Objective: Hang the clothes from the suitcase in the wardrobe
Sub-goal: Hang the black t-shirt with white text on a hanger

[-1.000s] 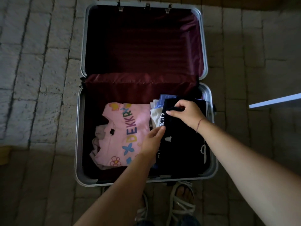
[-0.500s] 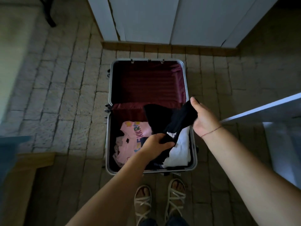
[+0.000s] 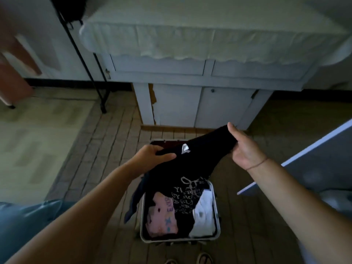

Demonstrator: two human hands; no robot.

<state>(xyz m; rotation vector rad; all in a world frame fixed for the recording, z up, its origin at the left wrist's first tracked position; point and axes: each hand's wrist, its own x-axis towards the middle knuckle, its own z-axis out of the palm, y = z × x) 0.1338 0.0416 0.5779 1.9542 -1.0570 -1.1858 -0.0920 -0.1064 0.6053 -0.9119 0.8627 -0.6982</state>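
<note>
A black T-shirt [image 3: 182, 172] with pale lettering hangs spread between my two hands above the open suitcase [image 3: 217, 221]. My left hand [image 3: 152, 153] grips its left shoulder and my right hand [image 3: 242, 147] grips the other shoulder, held higher. A white label shows at the collar. Inside the suitcase lie a pink printed top [image 3: 162, 214] on the left and a white garment [image 3: 204, 214] on the right. One dark sleeve dangles over the suitcase's left rim.
A pale blue cabinet [image 3: 190, 103] with a white scalloped cloth on top stands behind the suitcase. A white open door edge [image 3: 297, 155] juts in at the right. A black metal stand leg [image 3: 83, 63] rises at the left. Sandalled feet [image 3: 190, 261] stand on the brick floor.
The black T-shirt has been lifted out of the suitcase and spread between both hands. The view has risen, so the suitcase looks smaller and lower.
</note>
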